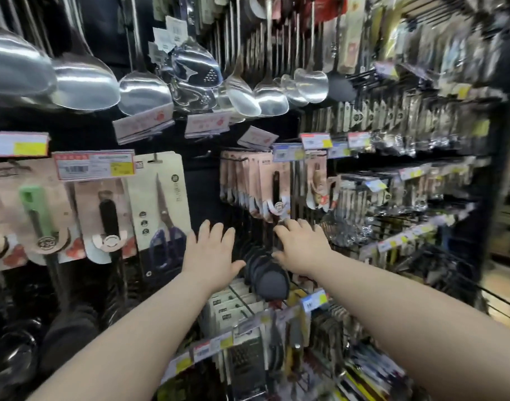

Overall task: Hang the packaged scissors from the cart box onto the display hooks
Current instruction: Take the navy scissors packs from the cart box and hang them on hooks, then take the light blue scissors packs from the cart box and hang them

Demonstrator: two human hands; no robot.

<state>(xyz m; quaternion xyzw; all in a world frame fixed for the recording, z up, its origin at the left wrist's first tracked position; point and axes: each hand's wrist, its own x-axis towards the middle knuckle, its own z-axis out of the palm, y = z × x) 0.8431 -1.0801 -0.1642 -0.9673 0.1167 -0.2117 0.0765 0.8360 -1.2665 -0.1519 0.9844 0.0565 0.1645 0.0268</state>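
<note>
A pack of scissors [161,209] with purple handles on a pale card hangs from a display hook at centre left. My left hand [210,253] is stretched out just right of that pack, fingers straight and spread, holding nothing. My right hand [300,244] reaches toward the dark gap in the rack beside a row of black spoon-shaped utensils [265,270], its fingers relaxed and empty. The cart box is out of view.
Steel ladles [143,91] hang along the top. Pink-carded peelers [253,186] hang above my right hand, more carded tools at left [42,212]. White carded packs [233,305] and graters [245,363] fill the hooks below. Price tags [94,166] jut out from the rails.
</note>
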